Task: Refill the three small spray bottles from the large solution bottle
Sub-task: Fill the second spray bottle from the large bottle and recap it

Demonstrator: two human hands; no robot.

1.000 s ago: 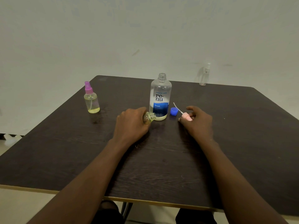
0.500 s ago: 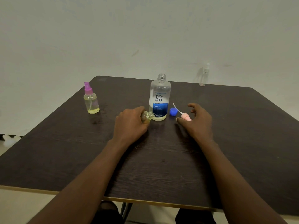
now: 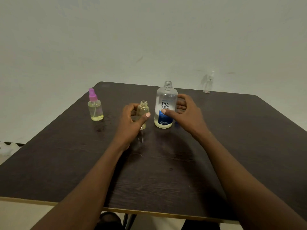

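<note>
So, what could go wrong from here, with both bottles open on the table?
The small bottle in the left hand has a narrow open neck, so a pour from the large bottle may miss it and wet the table.
The large bottle holds liquid only near its base; it probably needs a steep tilt and could gush.
It is uncapped, so a clumsy grasp by the right hand could tip it.

The left hand (image 3: 131,122) hides much of the small uncapped clear bottle (image 3: 143,109), and the right hand (image 3: 187,117) covers part of the blue label (image 3: 166,120) on the large clear solution bottle (image 3: 166,98).
</note>
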